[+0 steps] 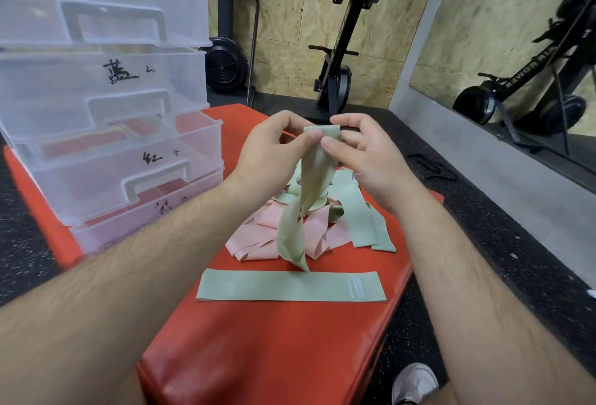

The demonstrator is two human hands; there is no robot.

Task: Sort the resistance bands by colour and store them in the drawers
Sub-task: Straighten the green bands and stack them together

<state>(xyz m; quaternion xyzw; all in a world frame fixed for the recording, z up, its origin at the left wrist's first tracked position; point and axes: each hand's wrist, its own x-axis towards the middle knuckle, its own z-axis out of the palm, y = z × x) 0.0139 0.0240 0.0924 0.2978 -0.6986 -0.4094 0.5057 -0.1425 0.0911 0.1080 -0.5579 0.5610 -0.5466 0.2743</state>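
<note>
Left grip (274, 143), right grip (364, 146) both pinching top edge of twisted green band (317, 162), letting it hang, probably untwisting it for flattening. Flat green band (290, 285) lying below grip on counter (274, 356); mixed pink-green pile (264, 240) waiting behind; labelled drawers (106, 82) standing left of grip.

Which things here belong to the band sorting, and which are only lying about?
For the job:
- held green band, pinched by left hand and right hand
- flat green band
- pile of pink and green bands
- drawers

Lying about:
- rowing machine
- shoe
- red pad, only the support
</note>
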